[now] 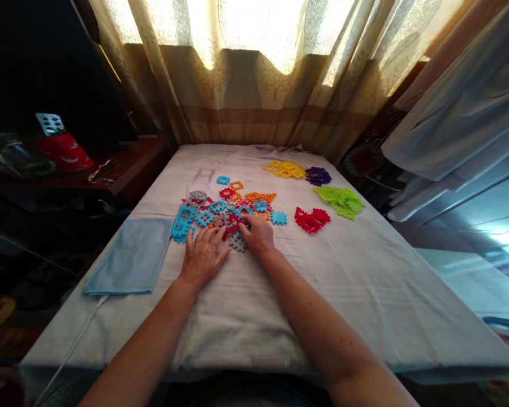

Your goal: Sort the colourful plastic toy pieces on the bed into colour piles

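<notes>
A mixed pile of flat toothed pieces in blue, grey, orange and red (218, 207) lies mid-table. My left hand (204, 257) rests at the pile's near left edge, its fingers spread and holding nothing. At the pile's near right side is my right hand (258, 234), thumb and fingers bent together over red and grey pieces; what lies between the fingertips is too small to make out. To the right sit separate heaps: red pieces (312, 219), yellow pieces (284, 168), dark purple pieces (318, 176) and lime green pieces (341, 200).
A pale cloth covers the table (322, 282). On its left lies a light blue cloth pad (131, 257) with a white cable. A dark side table (139, 161) holds a red container (70, 151) and a glass jar. Curtains (254, 85) hang behind.
</notes>
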The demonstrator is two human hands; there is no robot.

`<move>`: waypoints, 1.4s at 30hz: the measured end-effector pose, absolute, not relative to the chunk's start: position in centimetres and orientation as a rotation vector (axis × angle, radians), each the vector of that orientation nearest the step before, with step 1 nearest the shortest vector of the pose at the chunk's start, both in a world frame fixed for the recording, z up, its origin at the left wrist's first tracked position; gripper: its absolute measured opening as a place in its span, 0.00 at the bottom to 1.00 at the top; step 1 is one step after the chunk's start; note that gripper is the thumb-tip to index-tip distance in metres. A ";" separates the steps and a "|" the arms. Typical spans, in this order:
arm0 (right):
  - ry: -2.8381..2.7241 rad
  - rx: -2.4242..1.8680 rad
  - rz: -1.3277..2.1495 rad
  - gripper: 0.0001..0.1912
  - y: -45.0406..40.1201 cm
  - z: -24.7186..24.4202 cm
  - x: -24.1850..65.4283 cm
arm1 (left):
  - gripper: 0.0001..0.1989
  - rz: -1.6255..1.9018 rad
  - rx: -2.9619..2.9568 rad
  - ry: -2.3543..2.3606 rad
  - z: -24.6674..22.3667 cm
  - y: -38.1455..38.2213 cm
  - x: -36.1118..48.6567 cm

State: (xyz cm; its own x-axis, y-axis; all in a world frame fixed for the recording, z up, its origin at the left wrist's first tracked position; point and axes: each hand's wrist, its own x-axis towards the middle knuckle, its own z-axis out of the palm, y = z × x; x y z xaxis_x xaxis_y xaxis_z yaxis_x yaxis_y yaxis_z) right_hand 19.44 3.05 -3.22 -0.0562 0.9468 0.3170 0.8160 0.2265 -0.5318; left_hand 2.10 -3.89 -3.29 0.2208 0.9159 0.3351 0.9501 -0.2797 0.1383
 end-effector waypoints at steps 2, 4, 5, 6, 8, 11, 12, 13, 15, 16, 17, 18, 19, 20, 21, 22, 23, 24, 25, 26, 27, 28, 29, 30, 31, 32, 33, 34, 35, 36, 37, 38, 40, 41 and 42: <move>-1.819 -1.603 0.332 0.10 3.2 -3.4 19.5 | 0.27 -0.533 -2.380 -1.827 -3.2 -3.9 2.2; -1.728 -1.591 0.358 0.10 3.4 -3.4 20.1 | 0.27 -0.527 -2.385 -1.828 -3.2 -3.9 2.2; -1.676 -1.589 0.365 0.11 3.5 -3.4 20.7 | 0.27 -0.525 -2.388 -1.829 -3.2 -4.0 2.2; -1.619 -1.591 0.367 0.11 3.7 -3.2 21.5 | 0.26 -0.522 -2.391 -1.831 -3.2 -4.0 2.2; -1.492 -1.601 0.354 0.12 4.0 -3.0 23.6 | 0.25 -0.519 -2.392 -1.838 -3.1 -4.0 2.2; -1.273 -1.650 0.279 0.15 4.5 -2.8 27.7 | 0.24 -0.513 -2.390 -1.848 -3.1 -3.9 2.2; -1.194 -1.676 0.252 0.16 4.7 -2.9 29.1 | 0.24 -0.512 -2.390 -1.850 -3.1 -3.9 2.1; -1.116 -1.704 0.229 0.16 4.8 -3.0 30.5 | 0.24 -0.513 -2.388 -1.850 -3.1 -3.9 2.1; -0.966 -1.752 0.195 0.17 5.0 -3.4 32.9 | 0.24 -0.529 -2.387 -1.845 -3.3 -3.8 2.1; -0.904 -1.764 0.180 0.17 5.1 -3.7 33.8 | 0.24 -0.542 -2.390 -1.838 -3.4 -3.8 2.0; -0.855 -1.769 0.166 0.17 5.2 -3.9 34.6 | 0.24 -0.560 -2.394 -1.828 -3.5 -3.7 2.0; -0.819 -1.770 0.156 0.17 5.3 -4.1 35.2 | 0.23 -0.579 -2.399 -1.814 -3.6 -3.7 1.9; -0.790 -1.773 0.152 0.17 5.4 -4.3 35.6 | 0.23 -0.598 -2.404 -1.799 -3.7 -3.7 1.9; -0.767 -1.777 0.157 0.17 5.4 -4.4 35.9 | 0.23 -0.612 -2.408 -1.781 -3.8 -3.7 1.8; -0.748 -1.787 0.171 0.17 5.5 -4.5 36.1 | 0.22 -0.620 -2.413 -1.765 -3.8 -3.7 1.7; -0.732 -1.801 0.187 0.18 5.5 -4.6 36.2 | 0.21 -0.621 -2.415 -1.751 -3.9 -3.7 1.7; -0.722 -1.817 0.198 0.18 5.5 -4.6 36.2 | 0.21 -0.616 -2.417 -1.742 -3.9 -3.7 1.7; -0.720 -1.833 0.198 0.18 5.5 -4.6 36.2 | 0.20 -0.607 -2.418 -1.737 -3.9 -3.7 1.6; -0.724 -1.846 0.191 0.18 5.5 -4.6 36.2 | 0.20 -0.596 -2.418 -1.735 -3.9 -3.7 1.6; -0.731 -1.858 0.178 0.18 5.4 -4.6 36.2 | 0.20 -0.586 -2.418 -1.735 -3.9 -3.7 1.6; -0.736 -1.866 0.165 0.18 5.4 -4.7 36.2 | 0.20 -0.579 -2.418 -1.738 -3.9 -3.7 1.6; -0.740 -1.867 0.155 0.18 5.3 -4.7 36.1 | 0.20 -0.576 -2.420 -1.739 -3.9 -3.6 1.6; -0.745 -1.860 0.148 0.18 5.3 -4.8 36.1 | 0.21 -0.574 -2.424 -1.741 -3.8 -3.6 1.7; -0.752 -1.846 0.141 0.18 5.2 -4.9 36.0 | 0.21 -0.573 -2.430 -1.743 -3.8 -3.6 1.7; -0.763 -1.828 0.131 0.18 5.2 -4.9 35.9 | 0.21 -0.572 -2.436 -1.745 -3.8 -3.6 1.7; -0.782 -1.809 0.118 0.19 5.1 -5.0 35.8 | 0.21 -0.570 -2.441 -1.748 -3.8 -3.6 1.7; -0.809 -1.791 0.100 0.19 5.1 -5.0 35.5 | 0.22 -0.567 -2.445 -1.751 -3.7 -3.6 1.8; -0.850 -1.772 0.079 0.19 5.0 -5.0 35.2 | 0.22 -0.563 -2.449 -1.755 -3.7 -3.6 1.8; -0.906 -1.750 0.057 0.19 4.9 -4.9 34.7 | 0.22 -0.560 -2.451 -1.760 -3.7 -3.6 1.8; -0.975 -1.723 0.038 0.19 4.8 -4.8 34.1 | 0.22 -0.558 -2.452 -1.763 -3.7 -3.6 1.8; -1.056 -1.689 0.021 0.19 4.7 -4.6 33.4 | 0.22 -0.557 -2.453 -1.766 -3.7 -3.6 1.8; -1.142 -1.651 0.008 0.18 4.5 -4.4 32.4 | 0.23 -0.557 -2.454 -1.768 -3.7 -3.7 1.8; -1.329 -1.570 -0.001 0.16 3.9 -4.0 30.2 | 0.23 -0.565 -2.452 -1.768 -3.8 -3.7 1.8; -1.427 -1.532 0.001 0.15 3.6 -3.8 29.0 | 0.23 -0.572 -2.448 -1.768 -3.8 -3.7 1.8; -1.529 -1.494 0.006 0.15 3.3 -3.5 27.8 | 0.22 -0.582 -2.442 -1.768 -3.9 -3.7 1.8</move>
State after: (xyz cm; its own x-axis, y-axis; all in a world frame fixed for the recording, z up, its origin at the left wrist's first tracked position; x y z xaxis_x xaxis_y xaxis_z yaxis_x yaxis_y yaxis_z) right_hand 27.77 3.27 -3.55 0.2134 0.7707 0.6004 0.7658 0.2497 -0.5927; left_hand 1.77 -3.68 -3.85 0.2658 0.9014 0.3417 0.9282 -0.3351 0.1618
